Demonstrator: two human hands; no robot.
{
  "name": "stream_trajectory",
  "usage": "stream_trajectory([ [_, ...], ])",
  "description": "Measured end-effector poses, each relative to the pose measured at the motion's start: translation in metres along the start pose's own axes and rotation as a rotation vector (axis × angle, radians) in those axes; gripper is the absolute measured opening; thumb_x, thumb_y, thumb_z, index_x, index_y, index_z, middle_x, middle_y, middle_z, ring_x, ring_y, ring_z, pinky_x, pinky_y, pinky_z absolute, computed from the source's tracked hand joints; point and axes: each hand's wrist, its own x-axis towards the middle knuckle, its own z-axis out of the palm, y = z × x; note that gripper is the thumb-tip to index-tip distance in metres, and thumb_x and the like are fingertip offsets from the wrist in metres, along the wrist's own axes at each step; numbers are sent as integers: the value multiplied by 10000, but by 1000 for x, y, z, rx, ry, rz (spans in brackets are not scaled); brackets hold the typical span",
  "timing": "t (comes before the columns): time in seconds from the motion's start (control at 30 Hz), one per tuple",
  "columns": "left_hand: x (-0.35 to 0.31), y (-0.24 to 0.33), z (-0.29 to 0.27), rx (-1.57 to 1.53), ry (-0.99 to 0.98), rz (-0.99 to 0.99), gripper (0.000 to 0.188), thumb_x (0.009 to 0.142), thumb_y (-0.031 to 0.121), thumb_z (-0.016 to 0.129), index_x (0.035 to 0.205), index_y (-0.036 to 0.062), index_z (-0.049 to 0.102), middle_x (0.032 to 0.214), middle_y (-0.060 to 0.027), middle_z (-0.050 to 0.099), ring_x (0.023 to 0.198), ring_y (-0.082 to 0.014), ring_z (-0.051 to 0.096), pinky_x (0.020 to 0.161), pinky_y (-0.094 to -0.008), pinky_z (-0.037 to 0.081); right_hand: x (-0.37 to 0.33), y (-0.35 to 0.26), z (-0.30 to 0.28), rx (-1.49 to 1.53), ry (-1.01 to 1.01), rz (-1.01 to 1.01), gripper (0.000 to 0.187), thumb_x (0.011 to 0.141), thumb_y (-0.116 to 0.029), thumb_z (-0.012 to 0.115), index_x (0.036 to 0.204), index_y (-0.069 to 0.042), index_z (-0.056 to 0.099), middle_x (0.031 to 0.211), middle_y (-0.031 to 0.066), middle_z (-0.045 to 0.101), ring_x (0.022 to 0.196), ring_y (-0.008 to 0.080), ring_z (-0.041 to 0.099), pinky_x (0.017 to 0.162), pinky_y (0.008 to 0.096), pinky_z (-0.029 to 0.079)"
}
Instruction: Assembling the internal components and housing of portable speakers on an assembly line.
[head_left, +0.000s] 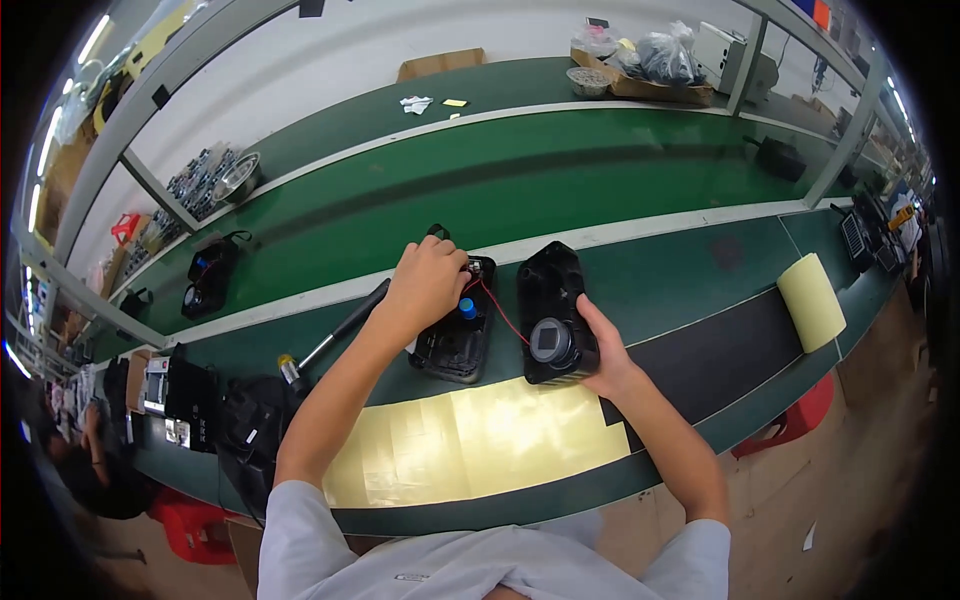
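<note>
Two black plastic housing halves lie open side by side before me, joined by a thin red wire [503, 308]. The left half [450, 350] rests on the green bench and holds a small blue cylindrical part [467, 308]. Over its upper end, my left hand [428, 283] has its fingers pinched beside the wire and a small metal part; what they grip is hidden. My right hand [607, 352] is closed round the right side of the other half [553, 285], which has a round black part with a grey square face [549, 342] at its near end.
A long-shafted tool [345, 328] lies left of my left forearm. Yellow sheet material [470, 440] and a black strip [715, 355] with a yellow roll [811, 303] cover the bench. Beyond runs a green conveyor belt [400, 195] carrying black housings [212, 272]. Another person [95, 465] sits far left.
</note>
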Motion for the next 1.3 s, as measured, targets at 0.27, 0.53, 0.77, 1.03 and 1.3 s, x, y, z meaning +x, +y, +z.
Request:
stream_trajectory([
  [0.27, 13, 2, 7, 106, -164, -85, 219, 841, 277, 738, 963, 105, 795, 1067, -84, 667, 1114, -300, 569, 907, -439, 456, 0, 0, 0, -35, 15, -23, 493, 1030, -508, 499, 1285, -97, 595, 1145, 76, 692, 1032, 209, 681, 939, 424, 546],
  [0.53, 14, 4, 12, 268, -166, -224, 211, 827, 326, 751, 916, 147, 819, 1405, -118, 542, 1384, -373, 371, 1025, -546, 356, 0, -4, 4, -32, 86, -22, 463, 1026, -501, 511, 1237, -103, 619, 1105, 67, 703, 1004, 204, 684, 908, 410, 553],
  [0.77, 28, 9, 19, 333, -235, -132, 352, 861, 360, 712, 966, 34, 794, 1512, -132, 503, 1505, -377, 255, 1043, -566, 352, 3, -36, 8, -40, 98, -214, 420, 1029, -464, 527, 1241, -116, 628, 1079, 46, 713, 981, 184, 694, 896, 377, 553],
  [1.03, 37, 0, -7, -62, -175, -328, 362, 891, 358, 686, 963, 11, 759, 1084, -157, 724, 1286, -376, 532, 989, -538, 420, 7, -61, 54, -380, 170, -270, 382, 1033, -416, 551, 1262, -113, 589, 1018, 30, 700, 882, 120, 692, 805, 316, 567],
  [1.3, 31, -29, 7, -528, -74, 104, 227, 917, 167, 620, 1088, 226, 757, 1393, -74, 621, 1400, -395, 431, 1115, -532, 363, 10, -38, 98, -565, 167, -237, 504, 1055, -379, 516, 1464, -103, 414, 1169, 32, 636, 974, 89, 653, 829, 286, 562],
])
